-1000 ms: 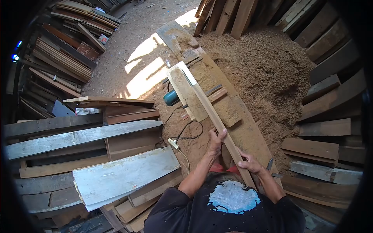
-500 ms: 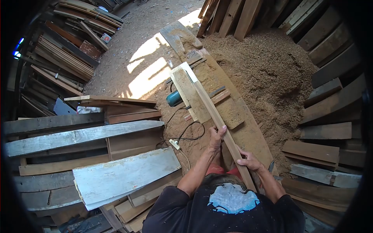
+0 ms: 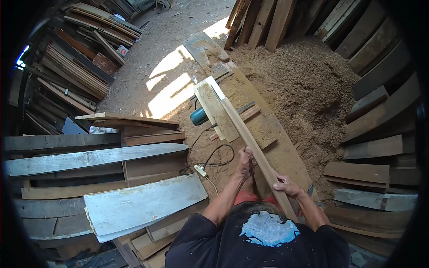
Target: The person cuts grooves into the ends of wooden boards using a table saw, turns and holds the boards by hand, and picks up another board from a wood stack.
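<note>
A long, narrow wooden strip (image 3: 254,149) runs from my lap out over a low, dust-covered work board (image 3: 290,154). My left hand (image 3: 244,161) is curled against the strip's left edge, with some fingers hidden at its underside. Nearer my body, my right hand (image 3: 288,186) grips the strip from the right, thumb on top. The far part of the strip lies alongside a flat pale board (image 3: 216,111). Beside that board, a green cylindrical motor housing (image 3: 199,116) sticks out to the left, with a dark cable by it.
A white power socket (image 3: 199,170) lies on the ground to the left. Sawdust and shavings (image 3: 308,85) are heaped along the right. Stacked planks (image 3: 138,203) stand close on my left, and more upright boards (image 3: 357,174) line the right side.
My left hand has shifted slightly left, and its thumb has come off the strip's top face. My right hand stays at nearly the same place on the strip.
</note>
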A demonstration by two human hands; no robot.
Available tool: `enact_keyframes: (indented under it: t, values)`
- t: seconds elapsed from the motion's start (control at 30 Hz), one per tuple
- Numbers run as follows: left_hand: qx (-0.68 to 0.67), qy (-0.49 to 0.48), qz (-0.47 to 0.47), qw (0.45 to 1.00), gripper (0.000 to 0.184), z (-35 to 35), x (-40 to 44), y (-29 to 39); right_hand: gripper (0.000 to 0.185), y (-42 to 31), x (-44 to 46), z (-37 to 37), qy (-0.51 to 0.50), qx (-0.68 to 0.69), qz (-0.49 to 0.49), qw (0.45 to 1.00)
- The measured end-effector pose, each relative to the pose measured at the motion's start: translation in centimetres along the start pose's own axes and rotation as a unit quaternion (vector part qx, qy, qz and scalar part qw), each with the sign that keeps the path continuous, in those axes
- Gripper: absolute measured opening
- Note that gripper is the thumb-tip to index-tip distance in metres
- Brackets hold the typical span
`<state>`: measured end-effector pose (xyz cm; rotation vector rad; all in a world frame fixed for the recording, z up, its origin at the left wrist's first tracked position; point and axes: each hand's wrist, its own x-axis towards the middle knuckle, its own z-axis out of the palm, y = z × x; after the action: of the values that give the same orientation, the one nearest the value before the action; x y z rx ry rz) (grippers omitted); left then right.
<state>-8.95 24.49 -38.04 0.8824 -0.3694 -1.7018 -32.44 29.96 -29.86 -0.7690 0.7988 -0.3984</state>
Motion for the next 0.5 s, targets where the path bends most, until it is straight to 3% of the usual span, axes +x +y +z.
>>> enact_keyframes:
  t: [0.07,0.17,0.2,0.27,0.37,0.43,0.5]
  values:
    - [-0.089,-0.021,-0.098,0.991,0.060,-1.5,-1.7,-2.2,0.096,2.5,-3.0,-2.0,-0.002,0.007,0.074,0.997]
    - [-0.109,0.021,-0.106,0.988,0.066,3.2,-3.3,-4.4,0.083,4.6,-8.0,-4.5,0.041,0.080,0.103,0.991]
    - [-0.098,0.055,-0.087,0.990,0.062,5.2,-4.0,-4.1,0.079,3.9,-8.6,-5.3,0.070,0.031,0.096,0.992]
    - [0.022,0.042,-0.066,0.997,0.058,5.4,-4.7,-5.6,0.072,2.6,-9.8,-6.5,0.127,-0.061,0.088,0.986]
    - [0.187,0.057,-0.017,0.981,0.053,8.5,-6.6,-4.9,0.067,6.5,-9.2,-9.1,0.193,-0.235,0.144,0.942]
    - [0.283,0.039,0.055,0.957,0.052,10.9,-8.3,-4.0,0.068,7.0,-9.2,-7.4,0.201,-0.122,0.065,0.970]
    - [0.340,0.010,0.130,0.931,0.065,13.2,-9.6,-3.0,0.067,7.6,-8.7,-5.2,0.182,-0.028,0.013,0.983]
